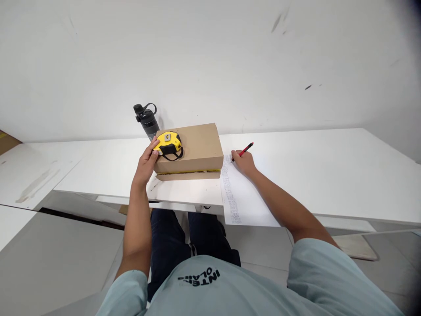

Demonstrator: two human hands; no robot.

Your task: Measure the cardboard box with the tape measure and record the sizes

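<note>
My left hand [146, 161] grips the left side of a yellow and black tape measure [169, 141], whose black wrist strap hangs toward me. The tape measure rests on top of a brown cardboard box [200, 142], at its left end. Along the box's lower front runs a thin yellow strip; I cannot tell what it is. In my right hand [244, 162] is a red and black pen [246, 149], its tip down at the upper part of a white sheet of paper [251, 204]. Dense small writing fills the sheet's left side.
A dark water bottle [148, 120] with a loop handle stands behind the box, near the wall [210, 66]. The white table [329, 171] runs left and right. The paper overhangs the table's front edge. Part of another cardboard box [7, 142] shows at far left.
</note>
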